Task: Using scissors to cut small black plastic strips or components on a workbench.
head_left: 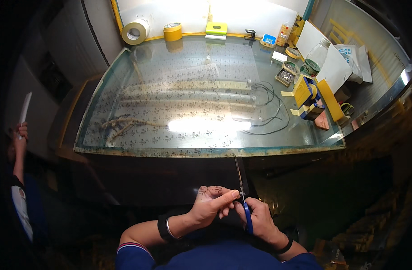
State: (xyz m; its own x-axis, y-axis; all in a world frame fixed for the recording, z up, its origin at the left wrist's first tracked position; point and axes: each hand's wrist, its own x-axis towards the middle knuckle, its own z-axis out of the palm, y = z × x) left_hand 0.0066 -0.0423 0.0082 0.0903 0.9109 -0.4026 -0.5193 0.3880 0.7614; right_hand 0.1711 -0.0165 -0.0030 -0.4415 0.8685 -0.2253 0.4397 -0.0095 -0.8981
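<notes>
Lettering shows on at least 2 things: a blue-topped container [268,40] and a white bag [355,64] with blue print.

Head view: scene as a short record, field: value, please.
left hand: pinching, apparently on film with black marks
right hand: holding scissors, blue-handled, blades pointing away
table: glass top, hands at its near side
back edge: wide tape roll, yellow tape roll
right side: bottle, tape dispenser
far left: another person's hand holding a white strip
</notes>
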